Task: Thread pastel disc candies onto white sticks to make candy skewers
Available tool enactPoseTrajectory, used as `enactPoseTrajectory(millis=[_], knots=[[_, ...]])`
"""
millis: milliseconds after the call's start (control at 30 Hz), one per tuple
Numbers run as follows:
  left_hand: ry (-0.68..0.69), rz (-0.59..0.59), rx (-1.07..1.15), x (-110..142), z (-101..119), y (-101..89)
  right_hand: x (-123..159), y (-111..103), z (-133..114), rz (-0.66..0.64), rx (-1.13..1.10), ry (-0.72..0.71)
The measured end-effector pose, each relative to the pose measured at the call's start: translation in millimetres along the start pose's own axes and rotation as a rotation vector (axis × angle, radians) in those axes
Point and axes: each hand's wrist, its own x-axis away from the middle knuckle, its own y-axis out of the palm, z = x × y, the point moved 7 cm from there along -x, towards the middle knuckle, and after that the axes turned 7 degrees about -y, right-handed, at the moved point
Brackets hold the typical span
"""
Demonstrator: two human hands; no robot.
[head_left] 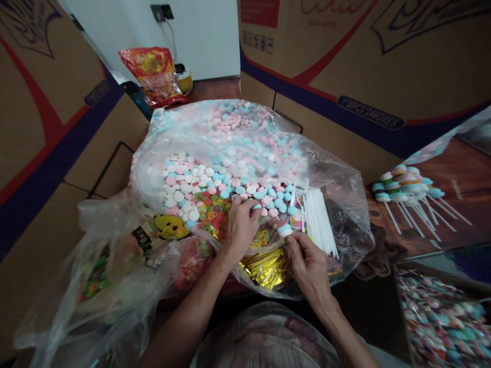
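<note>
My left hand (243, 225) reaches into the spread of sweets, its fingertips pinched on a blue marshmallow candy (257, 207). In my right hand (310, 258), thumb and fingers grip a small stack of marshmallow candies (284, 230), blue over white with a bit of red; any stick under it is hidden by the fingers. Pink, blue and white marshmallow candies (182, 186) lie around on a clear plastic sheet. Gummy rings (215, 212) in red, green and yellow are beside my left hand. Gold twist ties (268, 268) lie between my wrists, and white sticks (319, 220) are to the right.
Finished-looking candy lollipops (412, 189) rest at the right on the wooden table (460, 174). A box of wrapped sweets (448, 317) stands lower right. Big cartons (345, 66) rise behind. Plastic bags (111, 286) crowd the left, and a red snack bag (153, 76) stands at the back.
</note>
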Motion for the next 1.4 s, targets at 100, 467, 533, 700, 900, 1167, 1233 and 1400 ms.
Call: enactPoseTrajectory(millis=[100,467,533,700,900,1167,1233,1400], knots=[[0.018,0.046,0.068,1,-5,-13.6,-1,0,1,-0.003,0.006,0.000],[0.076,-0.073,-0.234,-3,11,2.1,1,5,-2,-0.034,0.017,-0.019],[0.070,-0.059,-0.233,1,9,-1.1,1,5,-1,-0.035,0.009,-0.018],[0.095,-0.078,-0.231,10,6,-5.4,1,8,-5,-0.054,-0.004,-0.034],[0.042,-0.115,0.100,8,-9,-6.7,1,10,-12,-0.072,0.028,-0.071],[-0.246,-0.159,0.690,12,-34,4.2,0,15,-17,-0.107,0.032,-0.099],[-0.257,-0.152,0.707,14,-33,3.2,0,17,-18,-0.107,0.033,-0.103],[-0.255,-0.113,0.676,17,-31,2.6,-1,16,-18,-0.098,0.052,-0.085]])
